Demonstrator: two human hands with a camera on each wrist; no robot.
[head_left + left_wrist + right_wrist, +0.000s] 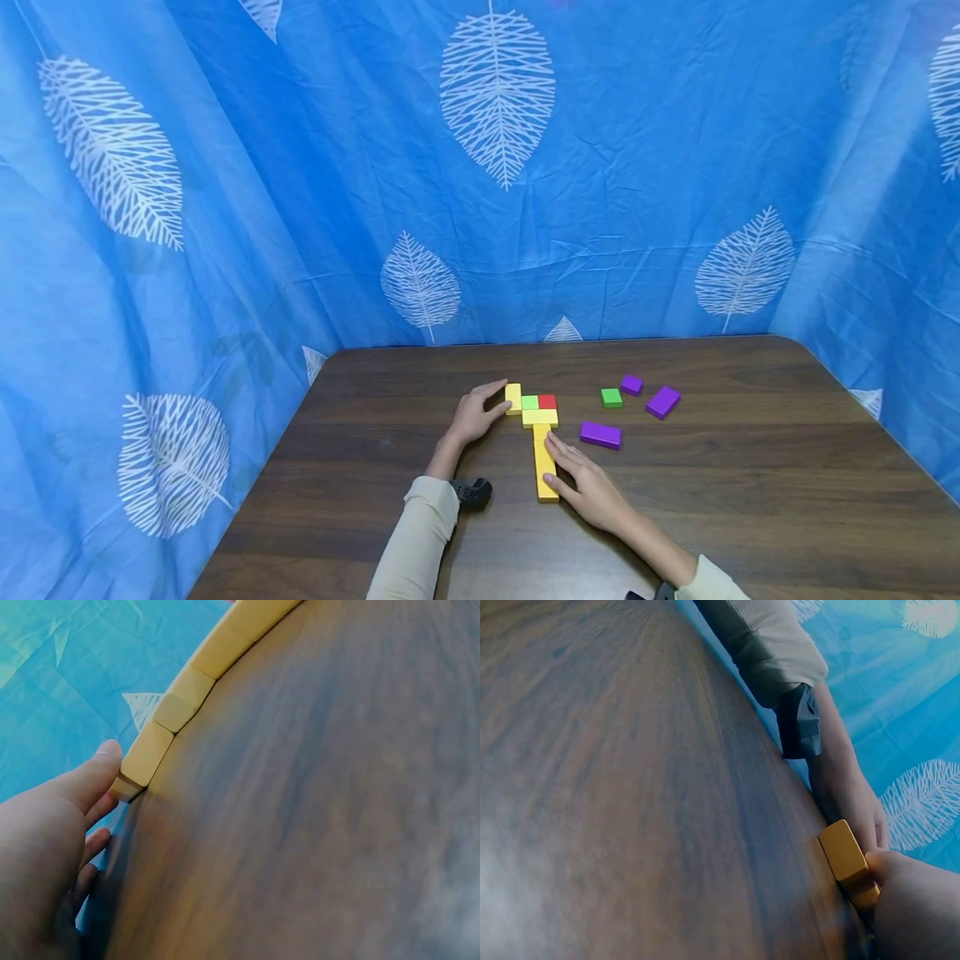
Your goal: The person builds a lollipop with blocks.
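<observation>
In the head view, my left hand [471, 415] reaches the left side of a small yellow block [513, 399], index finger at its back corner and thumb near its front. The left wrist view shows the thumb tip right at that block [148, 754]. Beside it sit a green block [529, 402] and a red block [547, 402], with a yellow block [540, 417] lying crosswise in front of them. A long orange-yellow bar [545, 467] runs from there toward me. My right hand [590, 490] lies along the bar's right side, fingers extended and thumb at its near part.
Right of the assembled blocks lie a purple block [600, 435], a green block [611, 398], a small purple block [632, 385] and another purple block [663, 402]. Everything is on a dark wooden table [750, 467]. A blue curtain [615, 167] hangs behind and beside it.
</observation>
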